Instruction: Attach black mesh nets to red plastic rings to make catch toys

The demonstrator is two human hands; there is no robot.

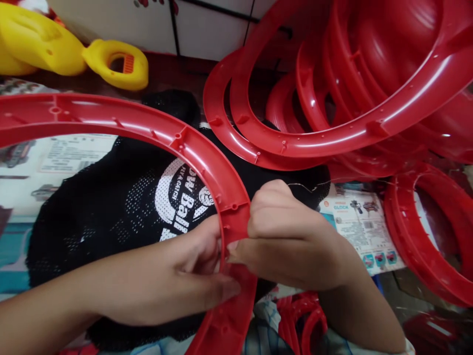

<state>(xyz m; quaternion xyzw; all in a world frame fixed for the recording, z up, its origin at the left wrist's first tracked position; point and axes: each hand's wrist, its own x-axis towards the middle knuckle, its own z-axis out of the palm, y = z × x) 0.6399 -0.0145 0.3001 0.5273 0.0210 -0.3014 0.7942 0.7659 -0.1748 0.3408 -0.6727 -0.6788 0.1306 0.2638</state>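
Note:
A large red plastic ring, its ribbed channel facing up, curves across the left and front. My left hand grips its right-hand side, thumb on top and fingers at the inner edge. Closed in a pinch against the same stretch of ring is my right hand; what its fingertips hold is hidden. A thin pale thread trails from beside the right hand toward the right. Under the ring lies black mesh netting with white lettering, partly covered by my left forearm.
Several red rings lean in a pile at the back right. More stacked red rings stand at the right. Yellow plastic pieces lie at the back left. Printed cardboard lies beneath, and a tiled wall rises behind.

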